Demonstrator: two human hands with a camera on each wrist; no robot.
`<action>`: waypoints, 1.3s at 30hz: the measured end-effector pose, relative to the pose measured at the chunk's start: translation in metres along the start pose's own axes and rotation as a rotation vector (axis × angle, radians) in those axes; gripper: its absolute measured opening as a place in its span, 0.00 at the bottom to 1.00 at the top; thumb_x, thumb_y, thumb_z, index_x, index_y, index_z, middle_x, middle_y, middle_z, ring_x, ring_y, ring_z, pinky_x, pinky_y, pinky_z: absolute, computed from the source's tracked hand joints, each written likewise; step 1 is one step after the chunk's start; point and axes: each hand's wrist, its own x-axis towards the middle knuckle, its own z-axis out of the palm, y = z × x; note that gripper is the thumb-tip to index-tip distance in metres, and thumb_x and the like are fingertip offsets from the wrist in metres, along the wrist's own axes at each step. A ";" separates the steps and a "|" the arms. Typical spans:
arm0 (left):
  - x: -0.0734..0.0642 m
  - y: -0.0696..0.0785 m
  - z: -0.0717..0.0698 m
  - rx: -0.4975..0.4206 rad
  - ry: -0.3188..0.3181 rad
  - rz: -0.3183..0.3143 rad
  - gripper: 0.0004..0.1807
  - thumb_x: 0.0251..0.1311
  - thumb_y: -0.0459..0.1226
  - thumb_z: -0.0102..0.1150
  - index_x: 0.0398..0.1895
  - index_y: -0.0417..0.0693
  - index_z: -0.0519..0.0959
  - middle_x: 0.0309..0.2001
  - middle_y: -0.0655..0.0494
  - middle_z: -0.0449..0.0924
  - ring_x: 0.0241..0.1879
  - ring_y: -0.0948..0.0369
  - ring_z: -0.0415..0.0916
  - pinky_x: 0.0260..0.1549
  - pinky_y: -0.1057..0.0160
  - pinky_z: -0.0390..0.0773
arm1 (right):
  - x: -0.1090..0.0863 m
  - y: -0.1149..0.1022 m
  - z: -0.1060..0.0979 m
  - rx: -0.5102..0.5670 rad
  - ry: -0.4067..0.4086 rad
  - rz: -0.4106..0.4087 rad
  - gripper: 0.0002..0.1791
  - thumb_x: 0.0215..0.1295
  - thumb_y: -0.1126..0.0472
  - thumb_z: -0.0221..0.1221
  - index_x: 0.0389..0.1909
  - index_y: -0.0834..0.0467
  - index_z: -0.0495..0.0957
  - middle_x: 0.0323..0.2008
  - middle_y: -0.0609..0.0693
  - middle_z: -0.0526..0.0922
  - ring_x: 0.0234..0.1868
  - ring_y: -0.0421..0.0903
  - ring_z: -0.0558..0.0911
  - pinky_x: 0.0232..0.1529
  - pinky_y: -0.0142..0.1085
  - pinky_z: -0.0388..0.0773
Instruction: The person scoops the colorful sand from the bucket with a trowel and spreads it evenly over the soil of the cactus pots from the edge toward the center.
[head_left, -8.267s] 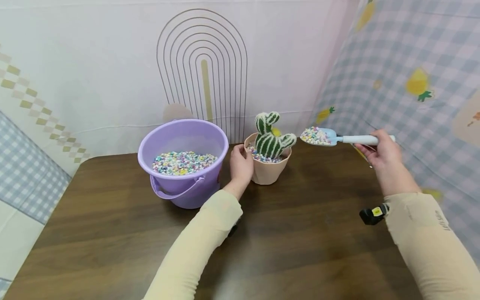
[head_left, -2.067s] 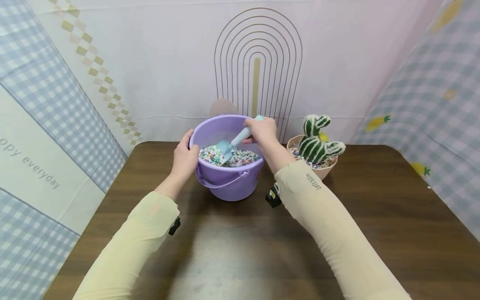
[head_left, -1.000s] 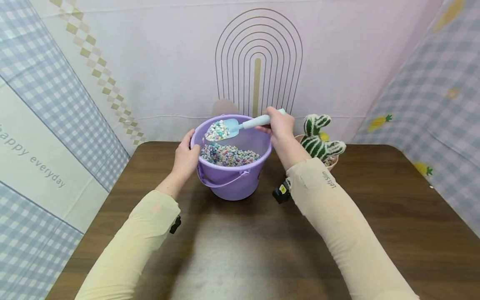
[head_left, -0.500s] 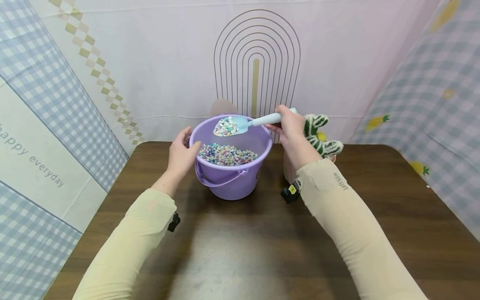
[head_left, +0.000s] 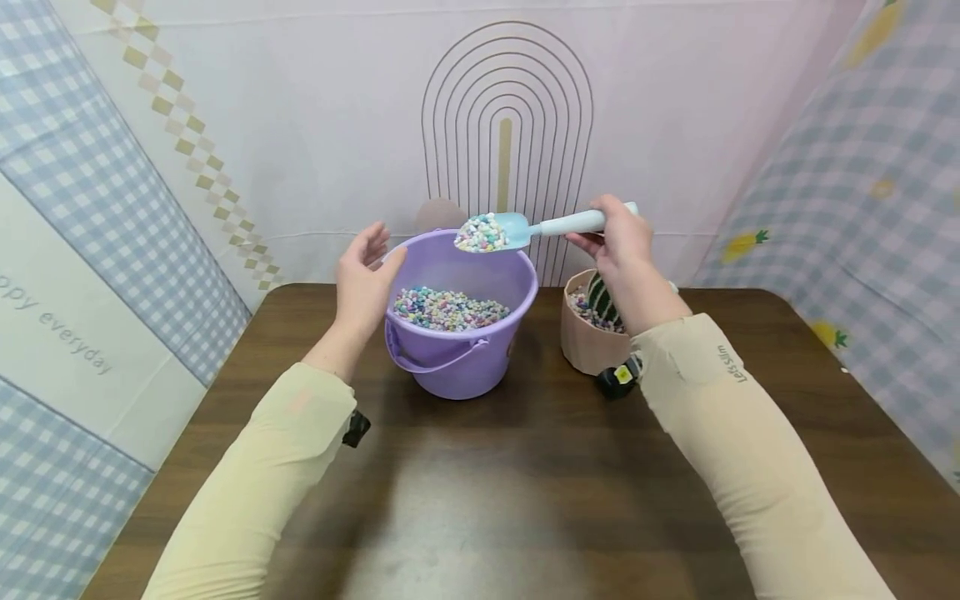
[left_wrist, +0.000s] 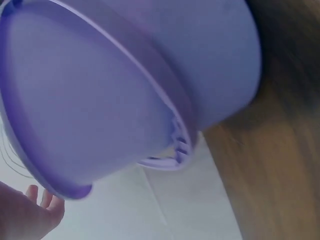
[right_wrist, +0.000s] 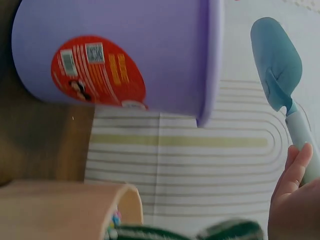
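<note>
My right hand (head_left: 626,242) grips the white handle of a small light-blue trowel (head_left: 517,228), heaped with pastel pebbles (head_left: 482,233). The scoop hangs level above the far right part of a purple bucket (head_left: 461,367), which holds more of these pebbles (head_left: 450,309). At the bucket's left rim is my left hand (head_left: 360,287), thumb and fingers spread, not curled round the rim. In the left wrist view, the fingertips (left_wrist: 46,201) are close to the rim; contact is unclear. Below my right hand stands a peach pot (head_left: 585,340) with a knitted green cactus (head_left: 602,302), mostly hidden by that hand.
Bucket and pot stand side by side near the back of a dark wooden table (head_left: 465,500). A printed white cloth (head_left: 322,125) hangs behind, with checked cloth at both sides. The bucket's handle (head_left: 438,364) hangs down in front.
The trowel first hung over the table's right side, later dug into the bucket, then rose full of pebbles and moved right. My left hand went from the pot to the bucket rim and has now loosened.
</note>
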 end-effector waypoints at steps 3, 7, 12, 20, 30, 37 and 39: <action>0.000 0.007 0.007 -0.041 -0.021 0.003 0.29 0.61 0.36 0.56 0.65 0.41 0.64 0.63 0.44 0.69 0.62 0.52 0.68 0.64 0.61 0.67 | -0.001 -0.010 -0.011 0.010 -0.006 -0.005 0.02 0.61 0.67 0.52 0.33 0.60 0.68 0.34 0.55 0.74 0.28 0.46 0.80 0.24 0.30 0.82; 0.000 0.017 0.020 -0.068 -0.060 0.008 0.29 0.61 0.37 0.56 0.66 0.42 0.64 0.63 0.45 0.70 0.61 0.52 0.69 0.63 0.62 0.68 | -0.002 -0.022 -0.025 0.038 -0.017 -0.001 0.02 0.61 0.67 0.52 0.31 0.61 0.69 0.31 0.54 0.75 0.25 0.45 0.80 0.23 0.30 0.82; -0.004 0.028 0.039 -0.104 -0.112 -0.002 0.29 0.61 0.37 0.57 0.66 0.45 0.64 0.63 0.47 0.70 0.60 0.52 0.70 0.60 0.62 0.71 | -0.003 -0.036 -0.042 0.084 -0.023 0.016 0.02 0.61 0.67 0.53 0.32 0.61 0.68 0.33 0.54 0.74 0.26 0.45 0.80 0.23 0.31 0.82; -0.014 0.040 0.074 -0.094 -0.209 -0.007 0.30 0.59 0.39 0.59 0.66 0.50 0.65 0.62 0.50 0.71 0.60 0.54 0.71 0.58 0.62 0.73 | 0.001 -0.054 -0.074 0.136 -0.005 0.016 0.10 0.61 0.65 0.56 0.39 0.57 0.65 0.39 0.54 0.71 0.29 0.47 0.80 0.25 0.34 0.82; -0.027 0.042 0.114 -0.096 -0.313 -0.028 0.30 0.59 0.40 0.59 0.66 0.51 0.65 0.63 0.50 0.70 0.60 0.54 0.71 0.59 0.59 0.72 | 0.006 -0.072 -0.120 0.196 0.023 0.038 0.08 0.59 0.68 0.57 0.35 0.58 0.67 0.34 0.54 0.72 0.29 0.49 0.79 0.23 0.37 0.82; -0.037 0.040 0.137 -0.068 -0.383 -0.013 0.31 0.60 0.43 0.58 0.67 0.54 0.64 0.64 0.50 0.69 0.61 0.54 0.70 0.59 0.55 0.72 | 0.008 -0.083 -0.152 0.254 0.019 0.085 0.06 0.60 0.68 0.56 0.34 0.59 0.68 0.29 0.56 0.76 0.27 0.52 0.81 0.21 0.39 0.81; -0.040 0.039 0.144 -0.055 -0.400 -0.006 0.31 0.60 0.43 0.58 0.67 0.54 0.64 0.64 0.51 0.69 0.61 0.54 0.70 0.59 0.55 0.72 | 0.007 -0.086 -0.161 0.266 0.015 0.092 0.04 0.61 0.69 0.55 0.32 0.61 0.69 0.26 0.57 0.77 0.26 0.53 0.82 0.21 0.40 0.81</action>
